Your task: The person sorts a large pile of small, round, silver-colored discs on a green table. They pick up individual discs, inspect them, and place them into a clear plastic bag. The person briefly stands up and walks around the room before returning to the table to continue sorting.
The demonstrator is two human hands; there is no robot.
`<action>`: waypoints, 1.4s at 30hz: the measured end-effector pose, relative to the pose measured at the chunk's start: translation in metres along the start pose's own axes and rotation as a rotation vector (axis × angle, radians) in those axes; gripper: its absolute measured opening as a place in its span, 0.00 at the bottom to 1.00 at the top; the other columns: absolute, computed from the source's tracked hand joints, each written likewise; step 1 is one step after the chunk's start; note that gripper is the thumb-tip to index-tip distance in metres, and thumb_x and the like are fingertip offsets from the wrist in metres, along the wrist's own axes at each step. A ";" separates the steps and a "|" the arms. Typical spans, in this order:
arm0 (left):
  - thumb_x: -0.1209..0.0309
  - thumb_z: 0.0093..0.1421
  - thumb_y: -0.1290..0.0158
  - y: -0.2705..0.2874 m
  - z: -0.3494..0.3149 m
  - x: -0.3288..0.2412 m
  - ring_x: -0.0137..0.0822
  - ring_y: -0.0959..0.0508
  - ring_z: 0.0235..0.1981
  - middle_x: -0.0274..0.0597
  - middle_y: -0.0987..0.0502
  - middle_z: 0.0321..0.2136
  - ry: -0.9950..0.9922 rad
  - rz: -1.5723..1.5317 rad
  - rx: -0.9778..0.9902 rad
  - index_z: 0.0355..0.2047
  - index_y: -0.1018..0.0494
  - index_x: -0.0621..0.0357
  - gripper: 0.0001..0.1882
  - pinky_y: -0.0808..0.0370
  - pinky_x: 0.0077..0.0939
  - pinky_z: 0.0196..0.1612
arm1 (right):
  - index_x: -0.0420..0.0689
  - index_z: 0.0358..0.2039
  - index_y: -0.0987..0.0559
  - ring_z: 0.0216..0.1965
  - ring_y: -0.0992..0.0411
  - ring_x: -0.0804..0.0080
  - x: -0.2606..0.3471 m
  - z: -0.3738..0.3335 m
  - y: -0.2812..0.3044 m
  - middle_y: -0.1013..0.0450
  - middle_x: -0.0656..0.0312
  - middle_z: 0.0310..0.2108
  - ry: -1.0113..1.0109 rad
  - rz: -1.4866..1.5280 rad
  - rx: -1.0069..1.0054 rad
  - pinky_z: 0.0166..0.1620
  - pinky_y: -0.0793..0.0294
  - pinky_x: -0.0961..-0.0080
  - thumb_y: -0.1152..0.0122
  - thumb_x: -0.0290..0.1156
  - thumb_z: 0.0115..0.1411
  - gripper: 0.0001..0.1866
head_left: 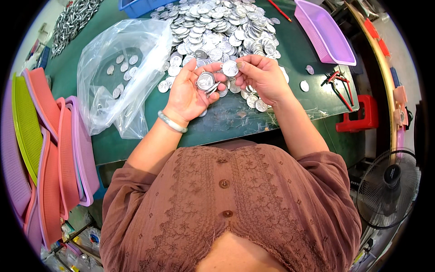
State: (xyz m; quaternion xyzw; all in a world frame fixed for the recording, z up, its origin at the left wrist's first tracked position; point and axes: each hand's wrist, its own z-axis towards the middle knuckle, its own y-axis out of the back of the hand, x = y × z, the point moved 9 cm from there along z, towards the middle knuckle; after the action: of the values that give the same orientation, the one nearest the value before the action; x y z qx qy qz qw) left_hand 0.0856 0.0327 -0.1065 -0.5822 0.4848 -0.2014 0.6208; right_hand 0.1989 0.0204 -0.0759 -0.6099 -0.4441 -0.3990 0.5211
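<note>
Several round silver medals with small loops lie in my left hand, which is turned palm up with its fingers curled around them. The top medal in that palm shows a raised design. Between thumb and fingers my right hand pinches a single medal, just right of the left fingertips. Beyond both hands spreads a large heap of the same medals on the green table. To the left, a clear plastic bag lies open with several medals inside.
A purple basket sits at the far right, with red-handled pliers nearer. Stacked pink, green and purple baskets stand at the left. A pile of metal parts, a blue bin, a red stool and a fan surround the workspace.
</note>
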 end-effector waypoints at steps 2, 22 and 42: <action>0.51 0.60 0.68 0.004 0.000 0.001 0.42 0.27 0.30 0.49 0.28 0.32 0.015 0.020 -0.038 0.47 0.38 0.67 0.29 0.27 0.26 0.28 | 0.33 0.32 0.28 0.21 0.32 0.79 0.004 0.000 0.006 0.30 0.61 0.22 0.069 -0.060 -0.070 0.25 0.33 0.84 0.48 0.28 0.54 0.10; 0.75 0.53 0.55 0.019 -0.012 -0.024 0.34 0.26 0.30 0.46 0.28 0.32 -0.170 0.283 -0.311 0.44 0.37 0.58 0.16 0.29 0.17 0.25 | 0.44 0.28 0.24 0.32 0.33 0.61 0.039 0.034 -0.041 0.32 0.59 0.26 0.808 -1.497 -0.168 0.35 0.36 0.69 0.39 0.34 0.42 0.12; 0.72 0.54 0.51 0.018 -0.015 -0.020 0.32 0.25 0.30 0.39 0.26 0.30 -0.152 0.391 -0.376 0.35 0.33 0.55 0.08 0.30 0.19 0.26 | 0.46 0.27 0.25 0.34 0.35 0.65 0.031 0.010 -0.041 0.33 0.64 0.26 0.785 -1.440 0.057 0.39 0.39 0.69 0.41 0.29 0.43 0.07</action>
State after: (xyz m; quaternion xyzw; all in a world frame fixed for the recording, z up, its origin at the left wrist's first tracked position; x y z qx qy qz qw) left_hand 0.0583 0.0451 -0.1136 -0.5959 0.5688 0.0601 0.5636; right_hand 0.1688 0.0370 -0.0359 0.0219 -0.5221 -0.8087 0.2702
